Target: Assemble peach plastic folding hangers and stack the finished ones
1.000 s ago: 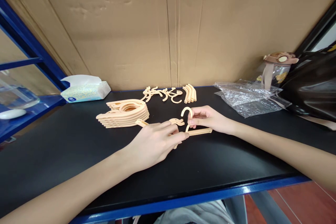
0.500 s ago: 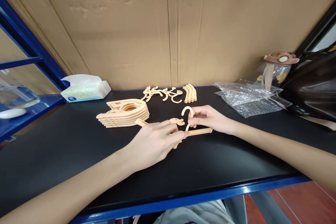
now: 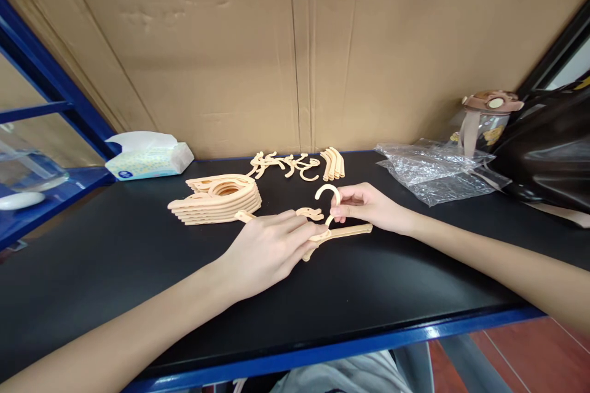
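Note:
A peach plastic hanger (image 3: 345, 232) lies flat on the black tabletop (image 3: 138, 270), partly under my hands. My left hand (image 3: 270, 250) presses on its middle, fingers curled over the joint near the left arm of the hanger. My right hand (image 3: 369, 206) pinches the curved hook piece (image 3: 326, 191) at its lower end, holding it upright over the hanger's centre. A small peach connector part (image 3: 311, 214) lies just behind my left fingers.
A stack of finished peach hangers (image 3: 216, 198) sits left of centre. Loose hooks (image 3: 334, 163) and small parts (image 3: 281, 164) lie by the cardboard wall. A tissue pack (image 3: 147, 156), clear plastic bags (image 3: 433, 172), a bottle (image 3: 486, 116) and a black bag (image 3: 548, 153) stand around.
The hook in my right hand has shifted slightly left and tilted; my left fingers have drawn back a little along the hanger. Otherwise nothing has moved.

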Available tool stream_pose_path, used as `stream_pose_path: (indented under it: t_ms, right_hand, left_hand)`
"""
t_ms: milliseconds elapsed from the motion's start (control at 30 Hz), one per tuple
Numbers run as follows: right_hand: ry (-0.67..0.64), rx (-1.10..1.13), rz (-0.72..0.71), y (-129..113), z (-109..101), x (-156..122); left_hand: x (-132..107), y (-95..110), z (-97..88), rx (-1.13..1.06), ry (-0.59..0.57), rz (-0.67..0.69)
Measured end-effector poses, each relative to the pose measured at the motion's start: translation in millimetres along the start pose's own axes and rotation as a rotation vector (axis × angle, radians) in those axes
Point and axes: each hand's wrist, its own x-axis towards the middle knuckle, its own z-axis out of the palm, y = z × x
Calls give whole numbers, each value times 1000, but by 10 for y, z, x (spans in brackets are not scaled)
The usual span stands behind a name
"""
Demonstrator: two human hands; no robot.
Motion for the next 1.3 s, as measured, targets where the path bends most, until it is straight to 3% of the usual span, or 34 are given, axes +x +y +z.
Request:
stream_pose_path:
  t_ms: [133, 667, 1300]
  right_hand:
    - [18, -4, 11, -3, 0, -1]
    - [41, -43, -4, 9, -17, -9]
    - [99, -345, -104, -45, 83, -68]
  left_hand:
    - [-6, 3, 3, -42, -20, -88]
    - [-7, -8, 22, 6, 35, -111]
    - [26, -35, -12, -2, 41, -219]
